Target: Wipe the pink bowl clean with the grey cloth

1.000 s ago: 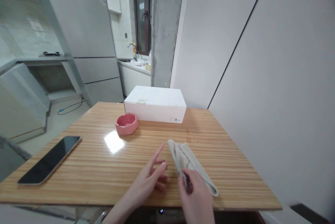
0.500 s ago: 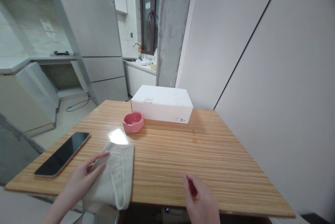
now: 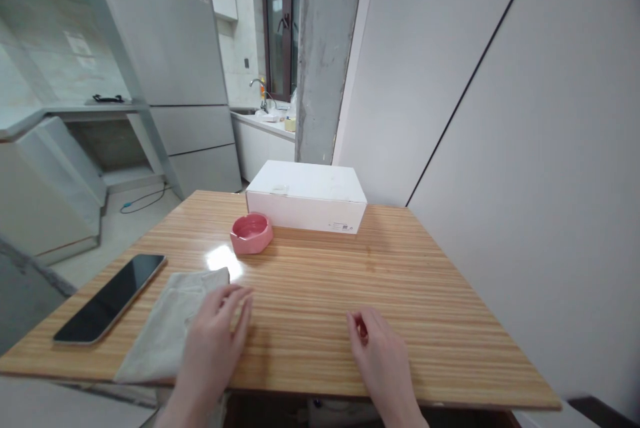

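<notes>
A folded beige cloth bag (image 3: 163, 328) lies flat at the left front of the wooden table (image 3: 310, 315), its near side along the table's front edge. My left hand (image 3: 215, 331) is over the bag's right side and covers part of it. Its fingers are stretched out, slightly apart, and reach past the cloth, with nothing seen in them. Farther right, above the front part of the tabletop, my right hand (image 3: 383, 358) is curled. A small hollow shows between its thumb and forefinger, and I see no object there.
A black-screened phone (image 3: 111, 300) lies left of the bag. Beyond it sits a pink ashtray (image 3: 251, 235), in front of a white box (image 3: 306, 205) at the back. A pale wall (image 3: 545, 215) borders the table's right side. An open space with dark contents shows below the front edge.
The bag has shifted left and lies flatter, its strap no longer showing. My left hand has moved right, to the bag's right side. My right hand has risen slightly, still curled.
</notes>
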Tool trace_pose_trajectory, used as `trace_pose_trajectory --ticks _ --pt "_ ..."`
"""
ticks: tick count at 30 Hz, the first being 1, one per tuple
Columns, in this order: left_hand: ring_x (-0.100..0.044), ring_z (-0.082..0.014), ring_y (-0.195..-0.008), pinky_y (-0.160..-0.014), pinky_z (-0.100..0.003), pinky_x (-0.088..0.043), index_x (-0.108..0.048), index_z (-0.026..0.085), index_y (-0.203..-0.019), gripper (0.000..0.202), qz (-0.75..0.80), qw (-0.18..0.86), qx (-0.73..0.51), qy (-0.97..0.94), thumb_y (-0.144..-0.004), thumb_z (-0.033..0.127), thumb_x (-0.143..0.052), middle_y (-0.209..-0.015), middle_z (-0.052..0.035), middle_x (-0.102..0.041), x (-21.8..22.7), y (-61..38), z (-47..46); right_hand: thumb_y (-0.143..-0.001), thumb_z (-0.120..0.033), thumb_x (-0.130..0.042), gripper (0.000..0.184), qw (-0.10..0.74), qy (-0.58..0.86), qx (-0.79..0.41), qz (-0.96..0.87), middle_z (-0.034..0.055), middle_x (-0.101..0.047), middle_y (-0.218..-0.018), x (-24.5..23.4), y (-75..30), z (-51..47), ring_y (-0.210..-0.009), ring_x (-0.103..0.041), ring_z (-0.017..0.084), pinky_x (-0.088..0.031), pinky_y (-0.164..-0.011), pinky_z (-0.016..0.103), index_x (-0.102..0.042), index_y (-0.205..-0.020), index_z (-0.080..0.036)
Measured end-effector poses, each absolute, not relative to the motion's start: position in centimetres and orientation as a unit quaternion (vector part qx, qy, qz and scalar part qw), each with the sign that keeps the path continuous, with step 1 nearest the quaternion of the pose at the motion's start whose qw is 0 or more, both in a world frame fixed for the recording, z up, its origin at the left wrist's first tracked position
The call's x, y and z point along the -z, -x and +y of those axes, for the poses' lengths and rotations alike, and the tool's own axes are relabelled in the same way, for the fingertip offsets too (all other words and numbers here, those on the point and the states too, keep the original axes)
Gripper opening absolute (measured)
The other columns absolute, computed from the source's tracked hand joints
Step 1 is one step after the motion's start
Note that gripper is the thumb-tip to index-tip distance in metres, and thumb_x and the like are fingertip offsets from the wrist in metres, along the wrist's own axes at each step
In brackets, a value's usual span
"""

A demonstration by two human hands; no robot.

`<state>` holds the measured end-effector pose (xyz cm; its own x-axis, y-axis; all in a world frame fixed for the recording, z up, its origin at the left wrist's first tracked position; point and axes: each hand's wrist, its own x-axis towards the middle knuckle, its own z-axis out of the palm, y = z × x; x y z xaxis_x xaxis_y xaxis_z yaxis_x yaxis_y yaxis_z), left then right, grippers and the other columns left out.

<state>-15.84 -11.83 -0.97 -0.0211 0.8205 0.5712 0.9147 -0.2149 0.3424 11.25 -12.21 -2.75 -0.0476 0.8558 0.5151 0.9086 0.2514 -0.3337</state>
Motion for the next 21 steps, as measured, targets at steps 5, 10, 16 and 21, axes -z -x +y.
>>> trace_pose_trajectory --ticks 5,10,16,21 --pt "-0.062 -0.0185 -0.069 -0.061 -0.028 -0.043 -0.059 0.021 -0.074 0.030 -0.589 -0.054 0.191 0.783 -0.093 0.027 -0.036 -0.073 -0.0040 -0.065 2.2 9.6 -10.7 -0.099 -0.036 -0.027 0.043 0.265 0.593 0.066 -0.758 -0.0007 -0.059 -0.058 3.3 -8.8 -11.4 -0.050 -0.057 0.014 -0.029 -0.049 0.026 -0.050 -0.066 -0.022" --pt "-0.062 -0.0185 -0.072 -0.061 -0.027 -0.039 -0.059 0.021 -0.074 0.028 -0.580 -0.058 0.159 0.797 -0.092 0.025 -0.038 -0.075 -0.0038 -0.066 3.2 9.1 -10.3 -0.099 -0.031 -0.028 0.039 0.251 0.579 0.068 -0.773 -0.0001 -0.061 -0.062 4.0 -8.6 -11.3 -0.055 -0.059 0.014 -0.029 -0.052 0.026 -0.050 -0.068 -0.022" --pt "-0.062 -0.0186 -0.072 -0.062 -0.028 -0.039 -0.058 0.022 -0.073 0.028 -0.581 -0.054 0.170 0.794 -0.092 0.027 -0.038 -0.075 -0.0035 -0.066 3.3 9.4 -10.5 -0.098 -0.029 -0.030 0.036 0.247 0.583 0.038 -0.773 -0.0007 -0.060 -0.064 4.1 -8.8 -11.5 -0.057 -0.058 0.016 -0.030 -0.055 0.026 -0.050 -0.069 -0.023" --pt "-0.062 -0.0181 -0.069 -0.060 -0.028 -0.038 -0.058 0.022 -0.072 0.027 -0.585 -0.041 0.177 0.790 -0.091 0.026 -0.040 -0.074 -0.0033 -0.066 3.5 9.2 -10.3 -0.098 -0.029 -0.030 0.035 0.251 0.578 0.036 -0.776 -0.0006 -0.059 -0.065 4.2 -8.8 -11.6 -0.058 -0.057 0.016 -0.031 -0.055 0.027 -0.050 -0.069 -0.023"
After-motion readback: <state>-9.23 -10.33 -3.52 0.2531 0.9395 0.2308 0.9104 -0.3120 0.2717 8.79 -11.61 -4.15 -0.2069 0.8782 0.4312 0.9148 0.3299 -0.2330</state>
